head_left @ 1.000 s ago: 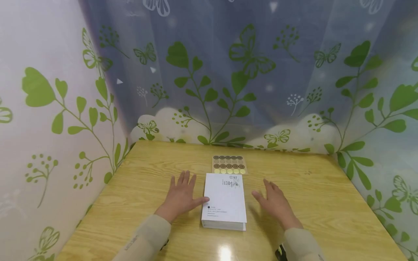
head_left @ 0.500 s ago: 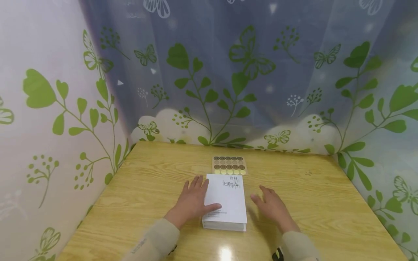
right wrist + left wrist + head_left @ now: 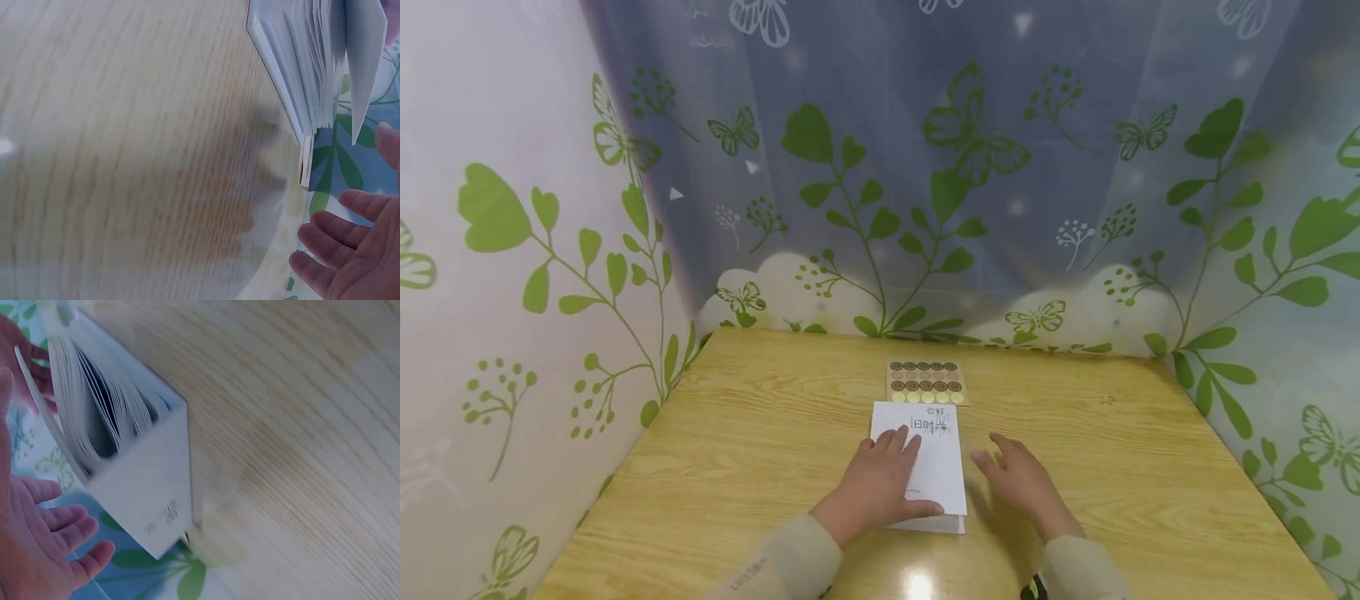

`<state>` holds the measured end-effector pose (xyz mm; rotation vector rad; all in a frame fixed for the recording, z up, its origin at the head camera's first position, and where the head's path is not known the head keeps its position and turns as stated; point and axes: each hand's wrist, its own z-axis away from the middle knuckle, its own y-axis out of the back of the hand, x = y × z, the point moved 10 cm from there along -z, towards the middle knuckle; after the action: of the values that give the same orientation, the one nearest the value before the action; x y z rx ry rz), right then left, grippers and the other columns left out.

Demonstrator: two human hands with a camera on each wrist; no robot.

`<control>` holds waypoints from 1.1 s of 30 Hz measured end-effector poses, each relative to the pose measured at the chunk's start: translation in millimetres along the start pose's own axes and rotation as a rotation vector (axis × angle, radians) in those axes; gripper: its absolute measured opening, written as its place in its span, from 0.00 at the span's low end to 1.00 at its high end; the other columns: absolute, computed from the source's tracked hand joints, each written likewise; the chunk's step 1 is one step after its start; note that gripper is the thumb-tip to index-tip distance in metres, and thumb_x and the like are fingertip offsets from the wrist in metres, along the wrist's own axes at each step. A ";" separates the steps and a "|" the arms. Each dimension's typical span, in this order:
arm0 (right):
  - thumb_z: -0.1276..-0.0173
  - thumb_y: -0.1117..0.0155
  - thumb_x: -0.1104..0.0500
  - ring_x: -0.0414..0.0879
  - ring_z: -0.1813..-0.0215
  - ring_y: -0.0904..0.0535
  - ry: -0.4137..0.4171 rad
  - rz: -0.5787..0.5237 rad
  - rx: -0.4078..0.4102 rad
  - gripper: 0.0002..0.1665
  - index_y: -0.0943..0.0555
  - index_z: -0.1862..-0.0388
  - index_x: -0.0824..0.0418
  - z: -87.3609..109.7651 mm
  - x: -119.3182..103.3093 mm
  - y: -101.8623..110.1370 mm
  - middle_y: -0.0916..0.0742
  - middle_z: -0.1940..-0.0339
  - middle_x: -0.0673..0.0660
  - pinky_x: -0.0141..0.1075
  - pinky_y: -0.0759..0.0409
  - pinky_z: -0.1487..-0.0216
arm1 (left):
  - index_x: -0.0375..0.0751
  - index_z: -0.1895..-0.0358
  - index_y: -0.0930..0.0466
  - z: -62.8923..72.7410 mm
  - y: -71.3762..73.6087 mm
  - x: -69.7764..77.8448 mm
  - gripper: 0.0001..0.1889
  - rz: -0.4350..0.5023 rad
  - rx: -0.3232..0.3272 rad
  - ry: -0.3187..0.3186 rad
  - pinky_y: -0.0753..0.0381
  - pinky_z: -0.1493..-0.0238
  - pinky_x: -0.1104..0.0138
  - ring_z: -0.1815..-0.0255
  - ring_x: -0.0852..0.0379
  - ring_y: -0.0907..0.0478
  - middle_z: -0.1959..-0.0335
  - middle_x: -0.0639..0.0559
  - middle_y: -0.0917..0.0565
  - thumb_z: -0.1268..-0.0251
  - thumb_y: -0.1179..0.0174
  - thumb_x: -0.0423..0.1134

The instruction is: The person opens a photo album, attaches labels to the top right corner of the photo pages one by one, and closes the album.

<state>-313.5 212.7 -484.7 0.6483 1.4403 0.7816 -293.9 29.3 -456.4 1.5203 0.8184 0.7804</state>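
Observation:
A thick white book lies on the wooden table, its cover bearing dark Chinese characters near the top. My left hand is over its left part with the fingers extended and the thumb pointing right. In the left wrist view, the book shows fanned pages and a cover standing slightly up, while the left hand appears apart from it. To the book's right is my right hand, fingers relaxed and holding nothing. The right wrist view shows that hand apart from the loose cover edge.
Just beyond the book's top edge lies a card with rows of dark and yellow round discs. The wooden table extends to both sides. Patterned curtains enclose its back and sides.
My left hand has moved rightward from the book's left edge to over its cover, hiding the lower text. The right hand has shifted slightly down and left. The book stays in place.

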 end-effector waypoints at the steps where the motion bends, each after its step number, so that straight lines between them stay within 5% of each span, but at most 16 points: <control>1: 0.25 0.52 0.34 0.73 0.34 0.32 0.000 -0.002 -0.001 0.47 0.37 0.27 0.70 -0.2 -0.3 -0.3 0.32 0.31 0.78 0.67 0.37 0.34 | 0.41 0.26 0.35 -0.3 -0.4 3.7 0.56 -0.016 0.000 -0.007 0.28 0.38 0.51 0.30 0.45 0.34 0.28 0.41 0.34 0.49 0.51 0.82; 14: 0.23 0.51 0.39 0.73 0.34 0.33 0.008 0.002 0.000 0.41 0.35 0.28 0.71 -1.7 0.0 -4.8 0.29 0.32 0.77 0.65 0.36 0.34 | 0.45 0.33 0.26 0.0 -2.5 28.6 0.48 -0.115 0.040 -0.047 0.24 0.51 0.56 0.40 0.49 0.28 0.37 0.44 0.26 0.49 0.44 0.78; 20: 0.24 0.53 0.35 0.73 0.34 0.31 0.011 -0.001 -0.002 0.44 0.34 0.28 0.70 -1.3 -0.1 -5.8 0.29 0.32 0.76 0.65 0.35 0.35 | 0.48 0.38 0.24 -0.8 -4.6 25.2 0.42 -0.113 0.035 -0.036 0.23 0.56 0.58 0.47 0.52 0.26 0.46 0.49 0.23 0.47 0.45 0.77; 33: 0.24 0.49 0.38 0.70 0.37 0.27 0.025 -0.034 -0.003 0.41 0.33 0.29 0.70 1.2 -10.8 -8.4 0.28 0.33 0.76 0.65 0.33 0.36 | 0.43 0.32 0.28 -5.9 6.5 6.8 0.41 0.021 0.069 -0.019 0.20 0.48 0.53 0.39 0.47 0.27 0.36 0.45 0.25 0.37 0.48 0.72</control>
<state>-311.3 199.2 -484.7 0.6120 1.4691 0.7671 -294.8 37.7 -449.1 1.5974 0.8236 0.7588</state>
